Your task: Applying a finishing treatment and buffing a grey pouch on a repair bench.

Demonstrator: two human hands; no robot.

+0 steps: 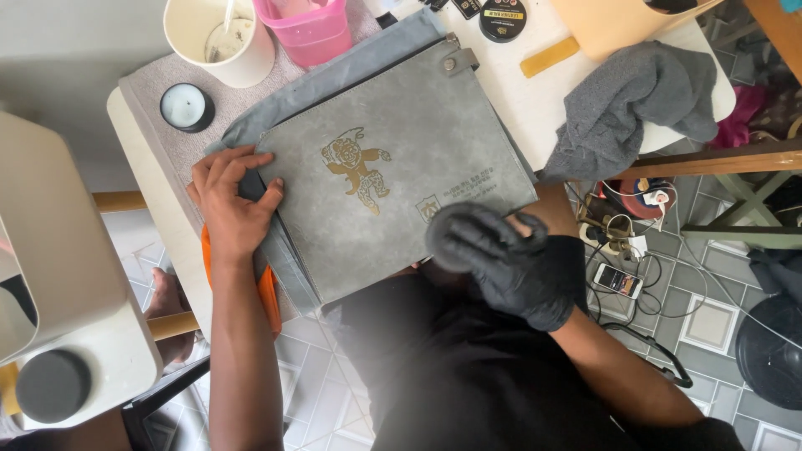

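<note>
A flat grey leather pouch [393,142] with a gold figure printed on it lies on the white table [154,192]. My bare left hand [230,200] presses flat on the pouch's left edge, fingers spread. My right hand [510,263], in a black glove, is closed around a round dark pad [455,230] that rests on the pouch's lower right corner. An orange object [267,292] shows under my left wrist.
A white paper cup [221,38], pink container [309,29], small candle tin [185,107], round black tin [503,18] and a crumpled grey cloth [635,100] sit along the table's far side. Cables and a phone [618,280] lie on the tiled floor at right.
</note>
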